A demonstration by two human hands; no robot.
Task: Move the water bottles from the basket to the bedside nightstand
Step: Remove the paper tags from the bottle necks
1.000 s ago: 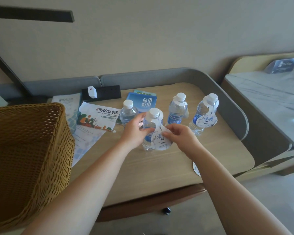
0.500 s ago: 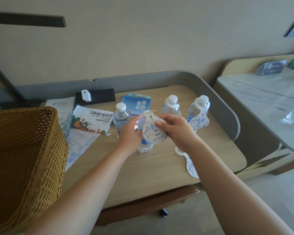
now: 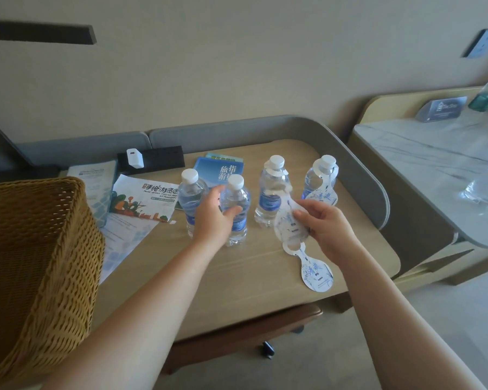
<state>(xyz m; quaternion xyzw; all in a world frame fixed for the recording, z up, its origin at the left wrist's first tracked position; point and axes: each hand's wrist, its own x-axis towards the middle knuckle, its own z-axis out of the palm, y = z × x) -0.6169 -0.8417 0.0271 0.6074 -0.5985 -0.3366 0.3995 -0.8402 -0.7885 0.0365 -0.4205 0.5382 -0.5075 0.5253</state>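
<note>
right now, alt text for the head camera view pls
A person's left hand grips one of four water bottles standing on a wooden nightstand, while the right hand holds a paper bottle tag. A wicker basket sits left.

Single head view, wide-angle, looking forward-down, close over nightstand (image 3: 237, 291).

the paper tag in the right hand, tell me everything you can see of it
The paper tag is a flat white card cut in a gourd-like shape, with faint blue drawing and a small dark line of print. The right hand pinches it by its right edge and holds it tilted above the wooden tabletop, in front of a capped water bottle. Its lower end overlaps, in the picture, the ring of a second, similar tag lying flat on the table.
</note>
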